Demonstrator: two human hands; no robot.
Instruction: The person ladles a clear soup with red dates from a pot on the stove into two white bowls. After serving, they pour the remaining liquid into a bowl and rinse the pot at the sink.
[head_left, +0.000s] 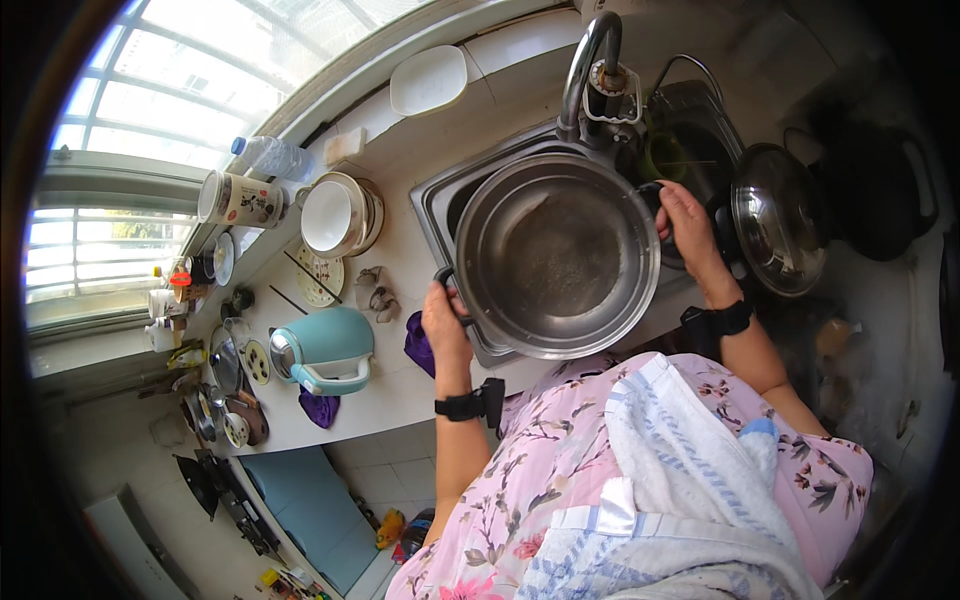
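A wide stainless-steel pot (559, 255) is held over the left basin of the sink (439, 195), with a little cloudy liquid showing in its bottom. My left hand (448, 322) grips one black side handle. On the opposite side, my right hand (684, 225) has hold of the other black handle. The chrome faucet (581, 71) arches up behind the pot's far rim. To the right of my right hand, a glass pot lid (776, 217) stands tilted. A green container (665, 154) sits in the dim right basin.
Left on the counter are a turquoise electric kettle (330, 349), stacked bowls (330, 217), a plate (319, 277) with chopsticks and purple cloths (420, 345). A plastic bottle (274, 157), a paper-labelled tub (240, 201) and a white dish (428, 81) line the window side. A towel (690, 450) hangs over my clothing.
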